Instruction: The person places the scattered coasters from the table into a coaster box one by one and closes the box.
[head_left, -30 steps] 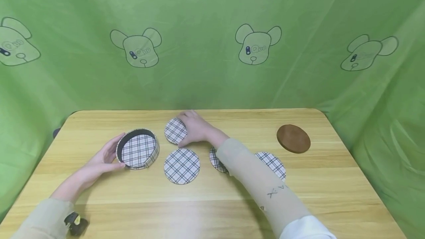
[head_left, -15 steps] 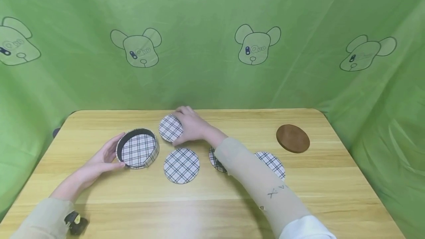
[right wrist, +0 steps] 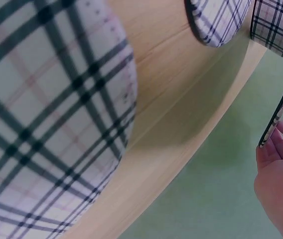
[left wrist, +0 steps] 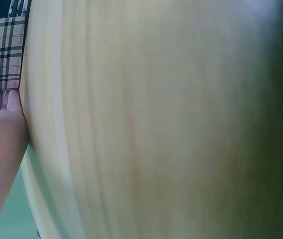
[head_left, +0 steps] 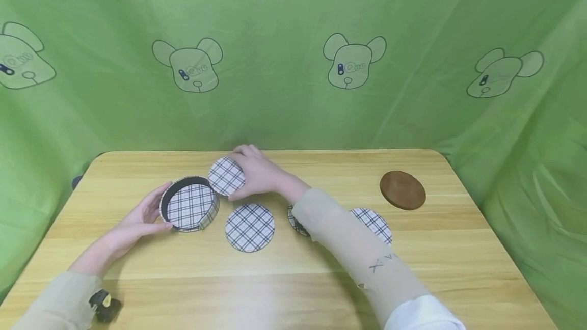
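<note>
In the head view my left hand grips a round plaid coaster holder from its left, thumb at the front and fingers behind. The holder's inner wall is black, and plaid shows on its floor. My right hand pinches a round plaid coaster by its edge, just right of the holder's back rim; whether the two touch I cannot tell. Seen edge-on in the right wrist view, the held coaster is thin and dark-rimmed. The left wrist view shows the holder's plaid side above my fingers.
Another plaid coaster lies flat in front of my right hand. Two more, one coaster and one coaster, are partly hidden by my right forearm. A brown disc lies at the right of the wooden table. Green curtains surround it.
My right hand has carried the pinched coaster leftward and slightly back, up to the holder's rim. My left hand and the holder have stayed in place.
</note>
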The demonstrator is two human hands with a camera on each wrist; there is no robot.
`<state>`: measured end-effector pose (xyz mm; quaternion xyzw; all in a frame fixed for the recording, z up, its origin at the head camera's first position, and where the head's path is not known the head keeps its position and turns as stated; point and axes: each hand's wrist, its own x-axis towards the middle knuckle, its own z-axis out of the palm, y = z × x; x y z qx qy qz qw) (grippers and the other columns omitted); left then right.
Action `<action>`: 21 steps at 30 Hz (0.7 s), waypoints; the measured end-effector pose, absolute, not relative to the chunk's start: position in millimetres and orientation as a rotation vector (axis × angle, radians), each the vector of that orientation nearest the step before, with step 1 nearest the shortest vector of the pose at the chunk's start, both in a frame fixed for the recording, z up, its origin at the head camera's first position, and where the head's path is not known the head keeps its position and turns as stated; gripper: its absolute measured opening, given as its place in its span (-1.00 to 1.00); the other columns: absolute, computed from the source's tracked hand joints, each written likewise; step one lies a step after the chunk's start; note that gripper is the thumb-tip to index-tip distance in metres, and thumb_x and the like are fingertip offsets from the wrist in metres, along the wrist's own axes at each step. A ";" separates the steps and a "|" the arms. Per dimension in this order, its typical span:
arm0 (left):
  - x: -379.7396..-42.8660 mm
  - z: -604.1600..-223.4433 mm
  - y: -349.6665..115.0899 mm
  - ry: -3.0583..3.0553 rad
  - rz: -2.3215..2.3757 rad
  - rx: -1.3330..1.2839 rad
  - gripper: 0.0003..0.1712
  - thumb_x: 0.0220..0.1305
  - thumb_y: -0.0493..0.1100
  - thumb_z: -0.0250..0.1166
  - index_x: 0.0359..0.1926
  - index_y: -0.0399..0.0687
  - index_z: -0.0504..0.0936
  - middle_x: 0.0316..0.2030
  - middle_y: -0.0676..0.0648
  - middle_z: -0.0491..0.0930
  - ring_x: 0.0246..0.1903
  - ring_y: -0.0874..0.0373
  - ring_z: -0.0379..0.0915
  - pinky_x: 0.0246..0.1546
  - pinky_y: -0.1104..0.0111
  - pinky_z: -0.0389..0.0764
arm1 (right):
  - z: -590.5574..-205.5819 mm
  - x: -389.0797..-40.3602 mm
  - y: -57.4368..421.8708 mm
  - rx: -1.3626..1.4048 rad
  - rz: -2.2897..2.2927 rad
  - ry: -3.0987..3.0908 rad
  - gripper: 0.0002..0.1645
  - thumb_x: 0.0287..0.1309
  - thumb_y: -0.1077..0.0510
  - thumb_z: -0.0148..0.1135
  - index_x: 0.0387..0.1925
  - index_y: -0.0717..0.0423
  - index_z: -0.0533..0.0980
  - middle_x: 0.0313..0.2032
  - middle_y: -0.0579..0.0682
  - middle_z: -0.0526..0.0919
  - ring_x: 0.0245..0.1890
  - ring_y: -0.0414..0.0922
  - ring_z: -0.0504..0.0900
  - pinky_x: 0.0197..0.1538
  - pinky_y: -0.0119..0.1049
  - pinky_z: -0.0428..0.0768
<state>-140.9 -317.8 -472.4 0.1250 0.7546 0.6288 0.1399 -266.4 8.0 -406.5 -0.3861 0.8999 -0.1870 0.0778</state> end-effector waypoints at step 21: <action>-142.1 -475.0 -320.4 2.110 1.872 0.347 0.21 0.25 -0.49 0.33 0.72 -0.10 -0.20 0.66 -0.46 -0.35 0.26 0.83 0.22 0.33 0.81 0.28 | -398.2 -248.3 -31.6 -1.288 -0.499 2.690 0.41 -0.11 -0.38 0.66 0.60 0.20 0.23 0.55 0.12 0.31 0.51 -0.02 0.27 0.64 -0.14 0.34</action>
